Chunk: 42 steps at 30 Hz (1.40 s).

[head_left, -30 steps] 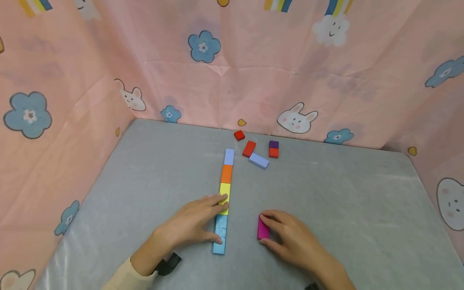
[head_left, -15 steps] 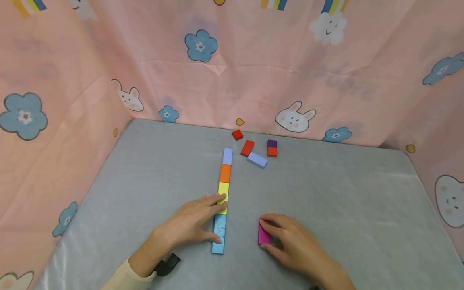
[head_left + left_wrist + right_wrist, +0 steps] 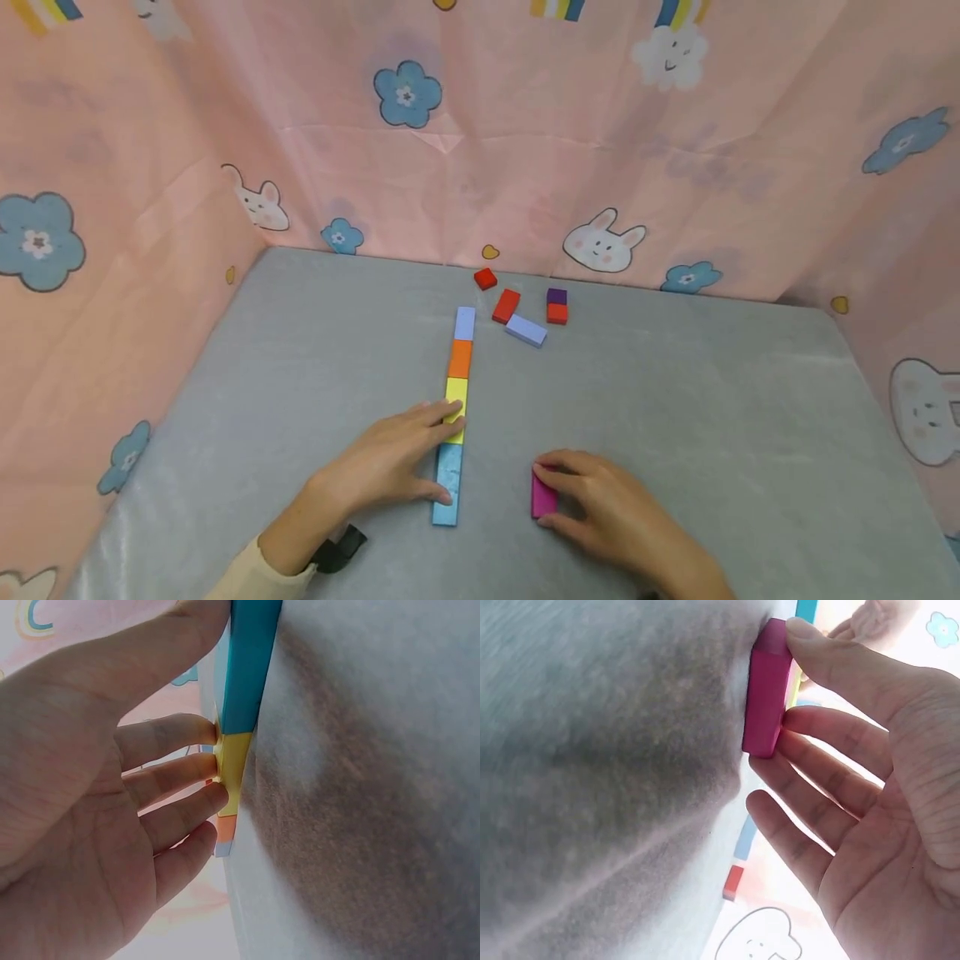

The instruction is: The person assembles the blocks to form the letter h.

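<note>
A straight row of blocks runs away from me on the grey table: a light blue block (image 3: 448,475), a yellow block (image 3: 456,390), an orange block (image 3: 461,359) and a lavender block (image 3: 465,323). My left hand (image 3: 382,458) rests on this row from the left, fingertips on the yellow block and thumb on the blue one. Right of the row, my right hand (image 3: 607,508) holds a magenta block (image 3: 543,493) lying on the table, thumb at its near end and fingers at its far end. In the right wrist view the magenta block (image 3: 767,697) shows its long side.
Behind the row lie a small red block (image 3: 485,279), a longer red block (image 3: 506,306) and a loose lavender block (image 3: 527,330). A purple block (image 3: 557,296) stands against another red block (image 3: 557,314). Pink patterned cloth (image 3: 495,183) hangs around the table (image 3: 712,400).
My right hand has drawn the magenta block towards me and slightly away from the row. The left hand stays in place on the row. The head view has shifted a little.
</note>
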Available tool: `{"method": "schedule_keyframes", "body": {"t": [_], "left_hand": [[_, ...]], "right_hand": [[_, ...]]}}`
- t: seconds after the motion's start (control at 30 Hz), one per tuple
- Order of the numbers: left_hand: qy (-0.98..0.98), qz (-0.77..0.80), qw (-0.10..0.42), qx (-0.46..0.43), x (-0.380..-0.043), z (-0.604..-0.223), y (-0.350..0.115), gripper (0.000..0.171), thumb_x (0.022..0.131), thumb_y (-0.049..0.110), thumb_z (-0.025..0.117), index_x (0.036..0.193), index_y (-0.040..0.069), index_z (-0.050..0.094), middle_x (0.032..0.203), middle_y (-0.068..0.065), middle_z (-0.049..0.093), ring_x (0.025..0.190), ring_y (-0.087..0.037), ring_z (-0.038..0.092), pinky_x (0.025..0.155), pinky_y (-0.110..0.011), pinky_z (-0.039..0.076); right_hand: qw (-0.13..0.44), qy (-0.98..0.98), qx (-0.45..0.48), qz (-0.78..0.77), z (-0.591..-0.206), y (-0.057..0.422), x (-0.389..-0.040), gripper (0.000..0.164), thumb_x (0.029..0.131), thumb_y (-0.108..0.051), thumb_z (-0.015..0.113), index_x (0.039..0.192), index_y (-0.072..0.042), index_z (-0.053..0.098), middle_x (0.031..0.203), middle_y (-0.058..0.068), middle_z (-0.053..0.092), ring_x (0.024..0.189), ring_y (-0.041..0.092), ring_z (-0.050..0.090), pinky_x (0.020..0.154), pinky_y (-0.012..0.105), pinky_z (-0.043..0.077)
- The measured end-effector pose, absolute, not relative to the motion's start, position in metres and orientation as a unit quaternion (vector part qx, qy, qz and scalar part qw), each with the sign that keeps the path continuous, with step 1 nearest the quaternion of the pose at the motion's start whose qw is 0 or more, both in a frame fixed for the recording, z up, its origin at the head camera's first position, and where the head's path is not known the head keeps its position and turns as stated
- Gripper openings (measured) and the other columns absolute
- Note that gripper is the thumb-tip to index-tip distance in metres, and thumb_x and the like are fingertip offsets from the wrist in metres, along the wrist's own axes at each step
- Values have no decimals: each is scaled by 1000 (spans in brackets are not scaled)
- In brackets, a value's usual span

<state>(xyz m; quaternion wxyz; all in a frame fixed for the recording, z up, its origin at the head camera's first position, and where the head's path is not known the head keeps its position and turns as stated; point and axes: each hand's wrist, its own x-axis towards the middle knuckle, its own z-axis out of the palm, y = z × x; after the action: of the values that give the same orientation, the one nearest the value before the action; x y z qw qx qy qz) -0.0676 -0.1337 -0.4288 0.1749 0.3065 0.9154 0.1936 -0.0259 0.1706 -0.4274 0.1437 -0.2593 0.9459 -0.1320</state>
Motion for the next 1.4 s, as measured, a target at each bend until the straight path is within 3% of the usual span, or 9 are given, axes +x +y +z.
{"method": "schedule_keyframes", "body": {"t": [0.2, 0.33, 1.1, 1.4], "left_hand": [[923, 190, 187, 278, -57, -427, -146, 94, 77, 46, 93, 155, 10, 55, 168, -9, 46, 154, -33, 47, 119, -53, 48], [920, 195, 176, 290, -62, -429, -139, 93, 78, 47, 92, 156, 12, 54, 169, -7, 44, 155, -31, 45, 121, -51, 47], [915, 199, 178, 303, -69, -427, -133, 94, 78, 44, 93, 156, 9, 53, 168, -11, 44, 155, -34, 46, 121, -54, 47], [914, 200, 181, 304, -68, -427, -133, 92, 80, 46, 90, 156, 10, 53, 169, -10, 42, 156, -34, 43, 124, -54, 44]], "right_hand": [[138, 932, -297, -156, -434, 163, -24, 56, 88, -45, 86, 134, -17, 75, 134, -3, 73, 120, 16, 69, 101, 42, 62], [119, 938, -284, -157, -433, 169, -24, 57, 84, -41, 90, 132, -13, 76, 133, -2, 73, 121, 17, 69, 101, 42, 62], [129, 941, -277, -149, -428, 175, -25, 55, 84, -43, 90, 130, -17, 76, 130, -4, 73, 116, 15, 68, 100, 45, 61], [111, 951, -233, -170, -429, 184, -25, 69, 87, -64, 78, 143, -25, 66, 139, -7, 69, 127, 17, 66, 106, 48, 60]]}}
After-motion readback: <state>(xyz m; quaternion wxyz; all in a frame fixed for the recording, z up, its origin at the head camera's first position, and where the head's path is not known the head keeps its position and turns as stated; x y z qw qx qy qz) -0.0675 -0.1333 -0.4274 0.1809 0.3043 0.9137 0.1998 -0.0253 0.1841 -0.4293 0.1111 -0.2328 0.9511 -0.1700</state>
